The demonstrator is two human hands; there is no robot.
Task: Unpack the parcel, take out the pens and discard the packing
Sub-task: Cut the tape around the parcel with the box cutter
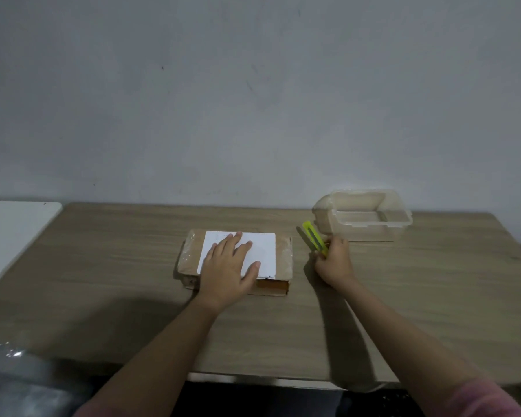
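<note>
Parcel (235, 257) sits mid-surface, still taped; our left hand (227, 266) presses flat on it. At three o'clock, our right hand (333, 261) grips the yellow cutter (315, 237). Next, we slice the tape.

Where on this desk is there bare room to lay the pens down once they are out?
Bare wood lies left of the parcel up to the white table, and along the near edge either side of the arms. More lies right of the tub. It is crowded between parcel and tub, where the right hand holds the yellow cutter. The left hand rests flat on the parcel.
</note>
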